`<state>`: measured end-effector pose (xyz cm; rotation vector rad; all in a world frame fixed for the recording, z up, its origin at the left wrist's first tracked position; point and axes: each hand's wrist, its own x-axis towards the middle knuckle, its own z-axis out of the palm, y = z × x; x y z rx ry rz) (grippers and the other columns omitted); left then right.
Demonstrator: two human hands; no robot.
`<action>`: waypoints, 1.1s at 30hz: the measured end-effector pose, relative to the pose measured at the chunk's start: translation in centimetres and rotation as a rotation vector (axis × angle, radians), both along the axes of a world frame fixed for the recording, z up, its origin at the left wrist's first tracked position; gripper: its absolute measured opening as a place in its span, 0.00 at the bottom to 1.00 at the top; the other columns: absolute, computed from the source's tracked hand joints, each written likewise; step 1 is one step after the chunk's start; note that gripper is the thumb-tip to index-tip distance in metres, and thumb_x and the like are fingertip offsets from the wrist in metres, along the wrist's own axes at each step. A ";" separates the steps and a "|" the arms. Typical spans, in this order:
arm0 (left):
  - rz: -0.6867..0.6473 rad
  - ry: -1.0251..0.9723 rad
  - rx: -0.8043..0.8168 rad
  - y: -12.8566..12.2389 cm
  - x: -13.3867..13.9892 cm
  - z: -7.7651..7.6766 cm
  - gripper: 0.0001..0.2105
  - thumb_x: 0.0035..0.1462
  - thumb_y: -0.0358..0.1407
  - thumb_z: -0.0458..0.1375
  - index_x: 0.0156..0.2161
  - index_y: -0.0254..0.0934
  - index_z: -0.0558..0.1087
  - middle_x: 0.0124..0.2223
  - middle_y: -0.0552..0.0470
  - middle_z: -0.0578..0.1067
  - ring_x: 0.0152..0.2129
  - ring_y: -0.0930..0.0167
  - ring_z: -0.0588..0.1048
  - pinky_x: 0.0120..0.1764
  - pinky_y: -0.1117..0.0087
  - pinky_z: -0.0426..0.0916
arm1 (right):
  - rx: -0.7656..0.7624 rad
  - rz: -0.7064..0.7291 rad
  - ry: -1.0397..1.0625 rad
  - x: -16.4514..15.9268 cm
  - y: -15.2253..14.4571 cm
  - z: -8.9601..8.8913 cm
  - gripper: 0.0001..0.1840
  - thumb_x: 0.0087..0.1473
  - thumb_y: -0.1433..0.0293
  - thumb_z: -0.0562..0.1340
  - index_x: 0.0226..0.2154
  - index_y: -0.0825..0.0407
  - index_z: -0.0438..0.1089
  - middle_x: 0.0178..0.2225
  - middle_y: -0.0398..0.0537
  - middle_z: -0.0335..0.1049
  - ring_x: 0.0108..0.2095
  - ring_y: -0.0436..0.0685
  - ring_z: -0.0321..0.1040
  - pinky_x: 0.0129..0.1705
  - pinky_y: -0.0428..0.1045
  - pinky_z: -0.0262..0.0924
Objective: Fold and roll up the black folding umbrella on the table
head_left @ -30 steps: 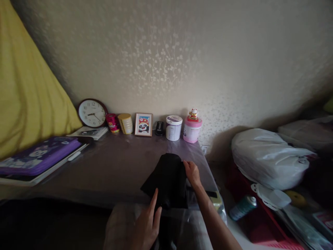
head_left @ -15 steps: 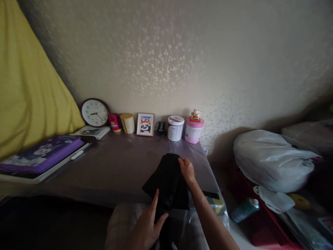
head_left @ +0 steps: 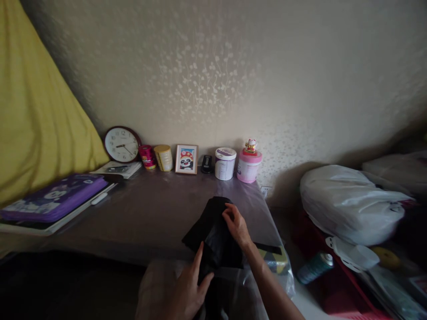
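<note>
The black cloth is at the front edge of the grey table, near its right end; its far part is over the table top and its near part comes down toward the person's lap; it is bent and creased, with a shiny patch in the middle. The left hand is at the near end of the cloth; its thumb and pointing finger are spread wide, with black cloth showing between them; its other fingers are hidden, so I cannot tell if they grip. The right hand is at the cloth's far right side; its fingers are bent and close to the thumb, with the tips at the cloth, but I cannot tell if they pinch it. Along the wall, from left to right, stand a round clock, a red tin, a yellow tub, a panda picture, a small black thing, a white tub and a pink tub with a toy cat on top; a purple case lies at the left, by the yellow curtain; a big white bag and a spray can are off to the right.
</note>
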<state>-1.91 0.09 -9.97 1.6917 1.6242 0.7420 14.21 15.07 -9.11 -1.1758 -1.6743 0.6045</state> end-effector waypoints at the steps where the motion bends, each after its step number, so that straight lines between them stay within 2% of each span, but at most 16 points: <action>1: -0.012 -0.006 -0.004 0.1 0.0 -0.4 0.31 0.56 0.36 0.47 0.64 0.34 0.45 0.61 0.44 0.62 0.56 0.68 0.63 0.56 0.67 0.58 | 0.060 0.006 -0.038 -0.1 -0.3 -0.1 0.15 0.53 0.67 0.56 0.44 0.51 0.66 0.34 0.47 0.71 0.36 0.54 0.68 0.41 0.50 0.63; 5: -0.039 -0.027 0.010 0.2 -0.1 -1.0 0.32 0.57 0.36 0.46 0.64 0.30 0.41 0.63 0.40 0.58 0.58 0.68 0.60 0.57 0.65 0.56 | 0.261 0.056 -0.168 -0.6 -1.9 0.0 0.09 0.54 0.68 0.58 0.39 0.49 0.70 0.40 0.50 0.70 0.44 0.57 0.65 0.48 0.55 0.60; 10: 0.035 -0.071 0.051 0.0 0.0 -1.2 0.37 0.58 0.37 0.47 0.64 0.36 0.28 0.62 0.41 0.59 0.55 0.66 0.65 0.52 0.64 0.62 | 0.316 0.152 -0.265 -1.2 -4.0 0.0 0.12 0.53 0.66 0.61 0.42 0.48 0.70 0.46 0.51 0.70 0.50 0.61 0.62 0.52 0.60 0.57; 12: 0.019 -0.042 0.057 0.0 0.1 -1.1 0.35 0.58 0.37 0.47 0.65 0.38 0.32 0.62 0.43 0.60 0.53 0.66 0.67 0.51 0.65 0.63 | 0.317 0.196 -0.293 -1.3 -4.7 -0.1 0.13 0.53 0.66 0.61 0.43 0.48 0.69 0.46 0.51 0.70 0.53 0.61 0.60 0.54 0.62 0.54; 17: -0.052 0.069 0.074 0.0 0.1 -0.8 0.27 0.58 0.36 0.45 0.63 0.41 0.48 0.59 0.49 0.65 0.53 0.69 0.67 0.54 0.68 0.60 | 0.284 0.319 -0.348 -0.9 -6.0 0.5 0.15 0.55 0.70 0.58 0.46 0.48 0.67 0.47 0.50 0.70 0.54 0.60 0.59 0.57 0.64 0.49; 20: -0.024 0.093 0.074 0.0 0.0 -0.8 0.26 0.59 0.38 0.45 0.63 0.38 0.52 0.61 0.48 0.63 0.55 0.69 0.64 0.56 0.67 0.58 | 0.297 0.376 -0.289 0.0 -6.6 1.3 0.15 0.57 0.72 0.55 0.47 0.47 0.66 0.47 0.49 0.70 0.52 0.57 0.62 0.55 0.59 0.55; 24: -0.042 0.063 0.090 -0.1 -0.1 -0.8 0.26 0.60 0.37 0.44 0.63 0.40 0.49 0.62 0.52 0.60 0.57 0.72 0.62 0.57 0.69 0.56 | 0.317 0.282 -0.246 1.1 -5.6 1.5 0.13 0.58 0.72 0.53 0.43 0.47 0.69 0.42 0.50 0.70 0.45 0.55 0.66 0.47 0.54 0.63; 29: -0.062 0.017 0.080 0.0 -0.3 -0.8 0.26 0.61 0.37 0.43 0.64 0.41 0.46 0.63 0.51 0.58 0.58 0.73 0.60 0.58 0.68 0.56 | 0.328 0.150 -0.387 2.3 -0.1 0.5 0.15 0.57 0.75 0.52 0.43 0.49 0.69 0.45 0.52 0.69 0.47 0.58 0.65 0.52 0.59 0.57; 33: -0.088 -0.005 0.081 -0.1 -0.5 -1.1 0.27 0.61 0.37 0.43 0.64 0.40 0.43 0.63 0.49 0.59 0.57 0.73 0.61 0.57 0.68 0.57 | 0.300 -0.054 -0.384 3.1 2.8 0.9 0.18 0.55 0.78 0.50 0.44 0.53 0.68 0.46 0.56 0.69 0.47 0.59 0.65 0.53 0.62 0.56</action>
